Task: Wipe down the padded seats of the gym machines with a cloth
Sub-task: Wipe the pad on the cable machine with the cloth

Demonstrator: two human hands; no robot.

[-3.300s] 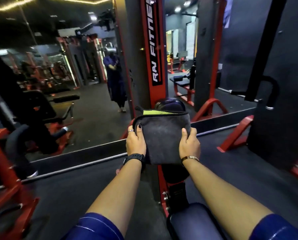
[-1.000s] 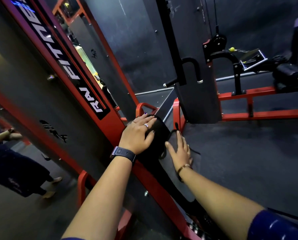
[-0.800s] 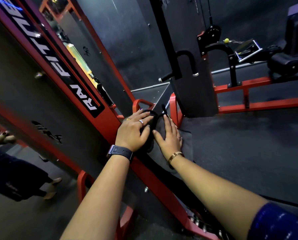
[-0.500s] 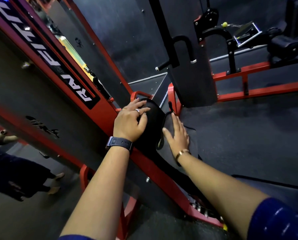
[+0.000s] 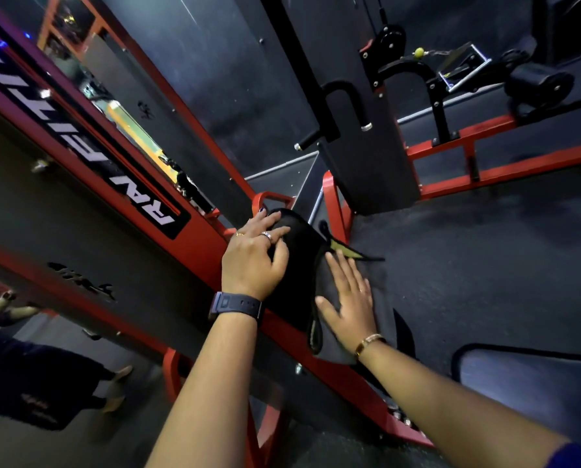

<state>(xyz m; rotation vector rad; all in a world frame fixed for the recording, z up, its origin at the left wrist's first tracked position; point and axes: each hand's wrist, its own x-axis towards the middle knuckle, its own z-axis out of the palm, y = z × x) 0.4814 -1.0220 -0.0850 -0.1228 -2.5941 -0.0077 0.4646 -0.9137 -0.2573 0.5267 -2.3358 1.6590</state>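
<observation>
Dim gym, cloth (image 5: 382, 285) flat under right grip (image 5: 349, 298), left grip (image 5: 251, 261) on pad (image 5: 300, 238)

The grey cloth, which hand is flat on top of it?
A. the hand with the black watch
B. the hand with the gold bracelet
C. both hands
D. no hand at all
B: the right hand, the one with the gold bracelet, lies flat with straight fingers on the grey cloth, while the left hand with the black watch rests on the black pad.
</observation>
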